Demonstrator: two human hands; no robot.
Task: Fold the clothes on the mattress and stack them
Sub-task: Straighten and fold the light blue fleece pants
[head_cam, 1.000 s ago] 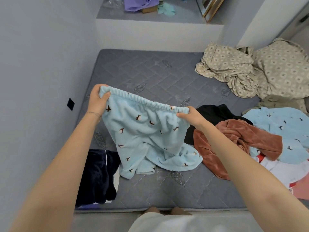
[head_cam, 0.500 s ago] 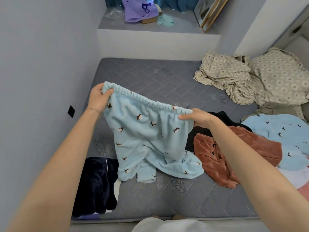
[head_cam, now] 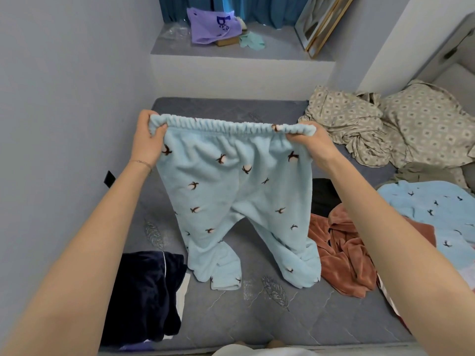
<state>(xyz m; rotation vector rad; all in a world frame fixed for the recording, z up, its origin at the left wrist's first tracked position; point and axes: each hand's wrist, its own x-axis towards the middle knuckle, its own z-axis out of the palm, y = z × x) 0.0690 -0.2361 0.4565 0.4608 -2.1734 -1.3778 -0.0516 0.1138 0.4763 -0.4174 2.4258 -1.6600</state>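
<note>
Light blue fleece pants (head_cam: 239, 196) with small brown prints hang in the air above the grey mattress (head_cam: 257, 317). My left hand (head_cam: 147, 140) grips the left end of the elastic waistband and my right hand (head_cam: 312, 143) grips the right end, stretching it level. Both pant legs dangle, their cuffs touching the mattress. A dark navy garment (head_cam: 144, 296) lies at the near left. A rust-brown garment (head_cam: 344, 255), a black one (head_cam: 323, 195) and a matching light blue top (head_cam: 431, 214) lie in a heap at the right.
A wall runs close along the left side. Crumpled beige patterned bedding (head_cam: 380, 127) fills the far right of the mattress. A raised ledge (head_cam: 239, 52) behind carries a purple bag (head_cam: 213, 27) and leaning picture frames (head_cam: 321, 21).
Both hands have lifted the pants higher and pulled the waistband wide and level. The legs, bunched on the mattress before, now hang apart with only the cuffs resting.
</note>
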